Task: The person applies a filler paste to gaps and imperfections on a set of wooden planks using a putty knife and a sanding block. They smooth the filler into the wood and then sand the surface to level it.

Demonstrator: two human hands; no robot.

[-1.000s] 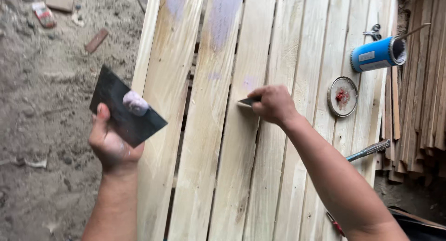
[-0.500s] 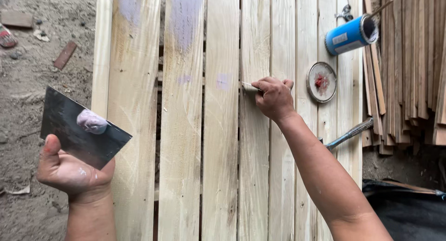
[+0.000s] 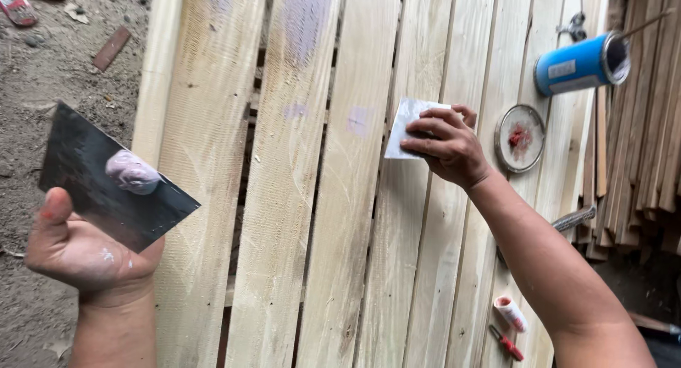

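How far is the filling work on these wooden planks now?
Done: pale purple filler patches show on the upper planks. In hand: the right hand presses a small scraper flat on a plank; the left hand holds a dark plate with a lump of filler. Left: the lower parts of the planks look bare.

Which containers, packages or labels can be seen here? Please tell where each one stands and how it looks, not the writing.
Blue can: lies on its side at top right of the planks, cylindrical, open mouth, a thin stick inside.
Label: small pale rectangle on the can's side.
Round lid: flat on the planks below the can, metal, red smear inside.
Small tube: lower right, white with a reddish end.
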